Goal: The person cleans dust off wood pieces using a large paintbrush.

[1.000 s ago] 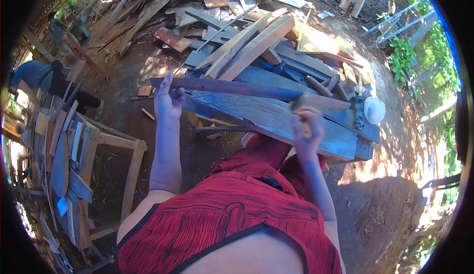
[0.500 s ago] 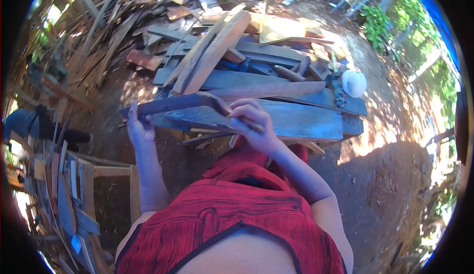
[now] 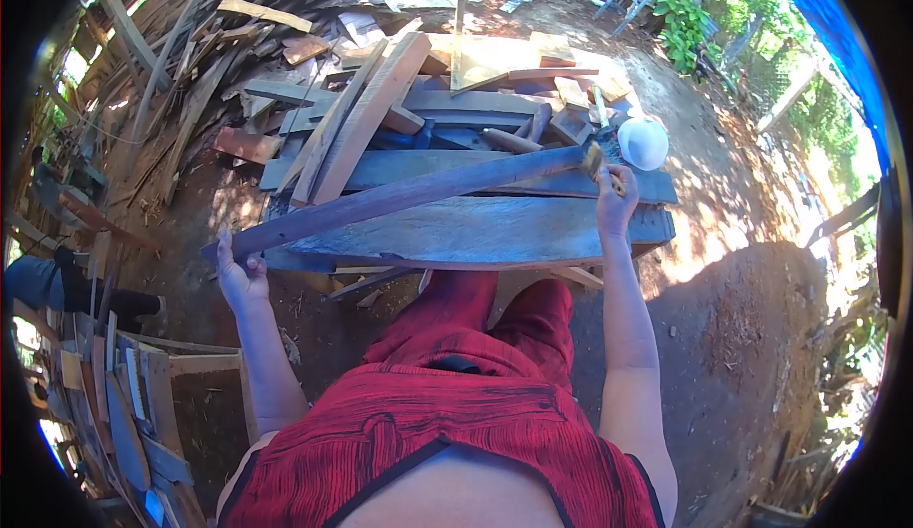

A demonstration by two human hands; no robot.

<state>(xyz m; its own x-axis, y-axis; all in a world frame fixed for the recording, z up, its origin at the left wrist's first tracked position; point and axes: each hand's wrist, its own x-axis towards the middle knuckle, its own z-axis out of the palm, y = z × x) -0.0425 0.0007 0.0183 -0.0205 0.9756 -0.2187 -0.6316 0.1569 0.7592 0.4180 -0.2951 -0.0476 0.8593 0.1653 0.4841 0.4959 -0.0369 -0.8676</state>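
Note:
My left hand (image 3: 243,276) grips the near left end of a long dark wooden strip (image 3: 409,190). The strip slants up to the right across the stacked planks. In my right hand (image 3: 617,206) is a paintbrush (image 3: 593,161), with its bristles at the strip's far right end. My fingers are wrapped round its handle. Just beyond this hand stands a white rounded container (image 3: 643,142); what it holds cannot be made out.
A wide plank (image 3: 456,233) lies in front of me, with several boards and offcuts (image 3: 366,124) piled behind. More lumber leans at the lower left (image 3: 133,404). A person's leg (image 3: 105,290) shows at far left. Bare ground (image 3: 732,357) lies to the right.
My right hand has moved right with the paintbrush, from mid-strip to the far right end. My left hand still holds the strip's left end. The view has shifted slightly.

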